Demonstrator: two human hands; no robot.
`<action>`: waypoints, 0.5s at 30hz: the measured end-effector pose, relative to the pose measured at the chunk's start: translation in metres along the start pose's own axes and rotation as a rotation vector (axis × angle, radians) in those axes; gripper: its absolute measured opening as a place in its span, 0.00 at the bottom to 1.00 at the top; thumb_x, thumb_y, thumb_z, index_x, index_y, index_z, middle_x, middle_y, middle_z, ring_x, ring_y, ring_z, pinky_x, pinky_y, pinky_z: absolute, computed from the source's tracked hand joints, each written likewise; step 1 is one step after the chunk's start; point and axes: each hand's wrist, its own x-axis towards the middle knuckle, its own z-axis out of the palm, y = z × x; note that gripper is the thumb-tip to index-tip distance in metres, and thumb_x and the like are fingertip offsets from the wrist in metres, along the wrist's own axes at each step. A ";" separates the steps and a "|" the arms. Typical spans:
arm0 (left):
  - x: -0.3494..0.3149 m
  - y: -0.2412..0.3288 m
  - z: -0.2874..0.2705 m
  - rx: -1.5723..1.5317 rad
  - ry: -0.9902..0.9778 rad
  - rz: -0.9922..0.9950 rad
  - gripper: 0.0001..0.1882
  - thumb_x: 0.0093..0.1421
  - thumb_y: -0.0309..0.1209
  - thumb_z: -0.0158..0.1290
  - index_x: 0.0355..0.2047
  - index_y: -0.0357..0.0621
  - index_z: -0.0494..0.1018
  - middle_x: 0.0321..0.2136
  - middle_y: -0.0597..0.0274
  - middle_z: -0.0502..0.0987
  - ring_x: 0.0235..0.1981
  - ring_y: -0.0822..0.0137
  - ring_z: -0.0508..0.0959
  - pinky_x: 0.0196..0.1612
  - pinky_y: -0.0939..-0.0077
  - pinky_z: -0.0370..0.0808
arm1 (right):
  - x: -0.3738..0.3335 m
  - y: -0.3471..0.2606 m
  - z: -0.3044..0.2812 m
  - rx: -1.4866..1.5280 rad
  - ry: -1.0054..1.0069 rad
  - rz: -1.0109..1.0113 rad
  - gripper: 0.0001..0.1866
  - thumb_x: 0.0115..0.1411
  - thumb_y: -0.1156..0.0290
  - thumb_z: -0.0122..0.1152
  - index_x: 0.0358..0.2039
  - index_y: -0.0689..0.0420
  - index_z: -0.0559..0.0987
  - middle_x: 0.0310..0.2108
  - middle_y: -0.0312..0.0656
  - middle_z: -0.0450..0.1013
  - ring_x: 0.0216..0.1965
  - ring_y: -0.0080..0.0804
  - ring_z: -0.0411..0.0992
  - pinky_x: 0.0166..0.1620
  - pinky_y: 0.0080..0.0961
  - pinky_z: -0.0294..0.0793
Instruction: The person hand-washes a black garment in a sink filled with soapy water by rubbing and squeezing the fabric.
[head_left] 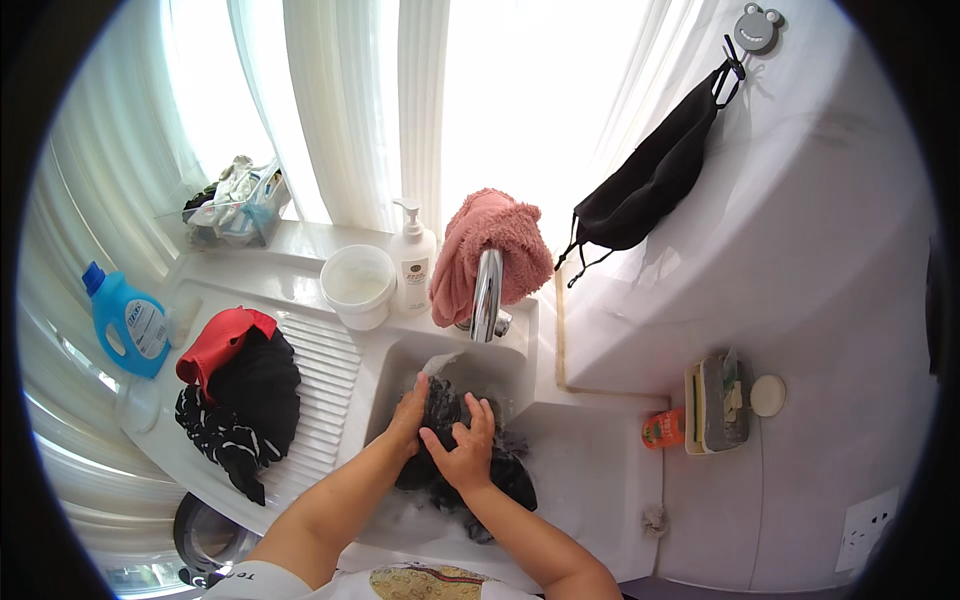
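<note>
Down inside sink [610, 500], dark wet cloth [515, 487] lies bunched around both hands. Right hand [465, 445] spread wide over it, gripping nothing visible; left hand [407, 415] at cloth's left side, fingers nearly straight, any pinch hidden, cannot tell. Cloth likely soft, limp, water-heavy, slippery; best gathered by thick folds. Left, red and black clothes [260, 390] on ridged bench [322, 365]. Beyond, tap [487, 290] overhangs far rim, obstructing high lifts; pink towel [468, 250] bunched at it. Bucket [358, 285], pump bottle [413, 265] alongside.

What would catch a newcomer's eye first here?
Likely the fluffy pink cloth by the chrome faucet, then the black mask hanging to its right. Next come the red-and-black clothes heaped at left, and left hand and right hand at dark fabric in the sink.
</note>
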 end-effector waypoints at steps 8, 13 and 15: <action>-0.074 -0.002 0.049 0.480 0.272 -0.063 0.37 0.53 0.53 0.54 0.53 0.36 0.62 0.47 0.50 0.69 0.44 0.60 0.73 0.42 0.65 0.72 | -0.029 0.027 0.018 0.714 0.067 0.650 0.21 0.53 0.69 0.59 0.46 0.67 0.73 0.39 0.45 0.76 0.38 0.29 0.73 0.45 0.23 0.70; -0.063 -0.026 0.031 0.457 0.211 0.045 0.31 0.58 0.52 0.49 0.52 0.40 0.65 0.48 0.53 0.69 0.42 0.60 0.72 0.44 0.65 0.71 | -0.017 0.010 0.010 0.700 0.083 0.737 0.19 0.54 0.72 0.57 0.47 0.64 0.74 0.45 0.44 0.73 0.45 0.29 0.69 0.51 0.22 0.65; -0.070 -0.039 0.036 0.501 0.068 0.038 0.28 0.61 0.51 0.46 0.51 0.41 0.66 0.46 0.53 0.71 0.42 0.59 0.72 0.44 0.62 0.70 | 0.000 0.041 0.011 0.702 0.183 0.985 0.20 0.54 0.73 0.56 0.48 0.64 0.74 0.44 0.43 0.73 0.45 0.29 0.69 0.51 0.21 0.64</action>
